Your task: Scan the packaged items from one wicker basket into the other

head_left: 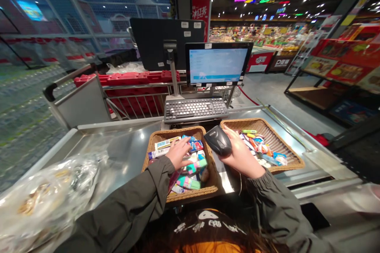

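My right hand (242, 154) is wrapped round a dark handheld barcode scanner (218, 140), held between two wicker baskets. My left hand (179, 152) reaches into the left basket (154, 139), fingers curled down onto small colourful packets (192, 166); whether it grips one is hidden. The right basket (292, 154) holds more small packets (261, 146). Both baskets stand on a steel checkout counter (124, 146). Dark grey sleeves cover both my arms.
Behind the baskets stand a keyboard (194, 108) and a lit screen (218, 64), with a second monitor's back (160, 39) to the left. A clear plastic bag of goods (44, 197) lies at the near left. Red baskets (127, 79) are stacked beyond a rail.
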Motion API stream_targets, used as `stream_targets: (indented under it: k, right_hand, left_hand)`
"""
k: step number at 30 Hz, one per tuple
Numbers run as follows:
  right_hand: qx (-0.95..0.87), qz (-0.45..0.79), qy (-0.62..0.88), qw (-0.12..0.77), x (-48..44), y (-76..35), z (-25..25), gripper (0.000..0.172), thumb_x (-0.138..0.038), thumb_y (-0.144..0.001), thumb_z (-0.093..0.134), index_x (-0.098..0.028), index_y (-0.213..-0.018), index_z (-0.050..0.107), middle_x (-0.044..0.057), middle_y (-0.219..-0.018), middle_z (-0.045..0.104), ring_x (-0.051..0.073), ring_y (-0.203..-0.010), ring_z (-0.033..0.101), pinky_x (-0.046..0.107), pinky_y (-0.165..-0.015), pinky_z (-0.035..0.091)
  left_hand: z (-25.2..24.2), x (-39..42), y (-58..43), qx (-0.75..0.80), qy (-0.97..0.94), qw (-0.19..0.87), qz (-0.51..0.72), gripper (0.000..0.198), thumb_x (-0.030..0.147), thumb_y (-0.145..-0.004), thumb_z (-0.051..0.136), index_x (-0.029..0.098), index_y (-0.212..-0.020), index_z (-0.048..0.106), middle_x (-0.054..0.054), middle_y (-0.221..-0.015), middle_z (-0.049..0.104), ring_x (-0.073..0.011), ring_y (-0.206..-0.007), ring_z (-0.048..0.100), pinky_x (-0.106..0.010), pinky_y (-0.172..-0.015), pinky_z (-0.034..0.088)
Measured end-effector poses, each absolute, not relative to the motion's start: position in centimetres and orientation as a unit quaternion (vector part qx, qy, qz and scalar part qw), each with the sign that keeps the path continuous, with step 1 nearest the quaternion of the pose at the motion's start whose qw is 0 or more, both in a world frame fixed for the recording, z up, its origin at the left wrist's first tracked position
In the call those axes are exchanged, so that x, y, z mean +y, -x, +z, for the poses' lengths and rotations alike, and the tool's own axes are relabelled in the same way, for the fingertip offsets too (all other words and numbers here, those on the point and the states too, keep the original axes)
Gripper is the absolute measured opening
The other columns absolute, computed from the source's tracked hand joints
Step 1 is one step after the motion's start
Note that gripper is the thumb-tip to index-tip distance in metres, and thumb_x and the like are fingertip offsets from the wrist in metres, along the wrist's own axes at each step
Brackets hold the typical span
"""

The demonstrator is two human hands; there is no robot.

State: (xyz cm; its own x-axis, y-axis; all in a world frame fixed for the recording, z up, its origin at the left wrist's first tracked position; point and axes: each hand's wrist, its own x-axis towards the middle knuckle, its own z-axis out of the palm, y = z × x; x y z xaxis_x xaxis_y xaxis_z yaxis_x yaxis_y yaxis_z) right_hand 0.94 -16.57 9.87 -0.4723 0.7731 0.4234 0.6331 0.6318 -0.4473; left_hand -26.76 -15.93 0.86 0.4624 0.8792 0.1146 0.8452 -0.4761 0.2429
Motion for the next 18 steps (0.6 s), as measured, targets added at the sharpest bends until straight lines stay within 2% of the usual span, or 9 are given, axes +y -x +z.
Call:
stream_targets:
  k: [6,9,14,18]
  right_hand:
    - [-0.834,0.115,0.430,0.327,-17.0,-3.6,9.4,0.057,-0.021,-0.069,0.065,-0.018,-0.125,0.057,0.014,-0.130,0.059,0.034,-0.132,0.047,0.054,-0.113,0.035]
    - [-0.810,0.104,0.468,0.338,-17.1,-6.4,9.2,0.064,-0.023,-0.070,0.066,-0.017,-0.132,0.051,0.015,-0.133,0.057,0.034,-0.134,0.044,0.056,-0.113,0.034]
    - [-0.749,0.076,0.547,0.366,-17.2,-12.3,9.2,0.063,-0.029,-0.072,0.067,-0.018,-0.132,0.050,0.016,-0.133,0.057,0.036,-0.136,0.041,0.060,-0.113,0.032]
    - [-0.702,0.051,0.594,0.390,-17.3,-16.9,9.3,0.065,-0.035,-0.075,0.067,-0.015,-0.134,0.048,0.020,-0.138,0.053,0.038,-0.136,0.041,0.061,-0.112,0.032]
  left_hand:
    - [4.4,-14.5,23.5,0.439,-0.884,0.041,0.153,0.044,0.046,-0.080,0.068,0.023,-0.116,0.059,-0.014,-0.153,0.037,-0.0332,-0.141,0.034,-0.065,-0.114,0.015]
    - [5.7,-13.1,20.0,0.409,-0.897,0.033,0.162,0.042,0.047,-0.082,0.066,0.022,-0.116,0.060,-0.015,-0.153,0.038,-0.0327,-0.141,0.034,-0.064,-0.114,0.017]
    - [6.1,-10.1,12.0,0.379,-0.911,0.046,0.158,0.046,0.048,-0.081,0.068,0.020,-0.116,0.062,-0.017,-0.152,0.038,-0.0351,-0.142,0.031,-0.066,-0.114,0.015]
    - [5.0,-7.5,5.2,0.377,-0.914,0.068,0.135,0.034,0.047,-0.079,0.070,0.019,-0.099,0.069,-0.016,-0.147,0.045,-0.0358,-0.140,0.034,-0.067,-0.114,0.014]
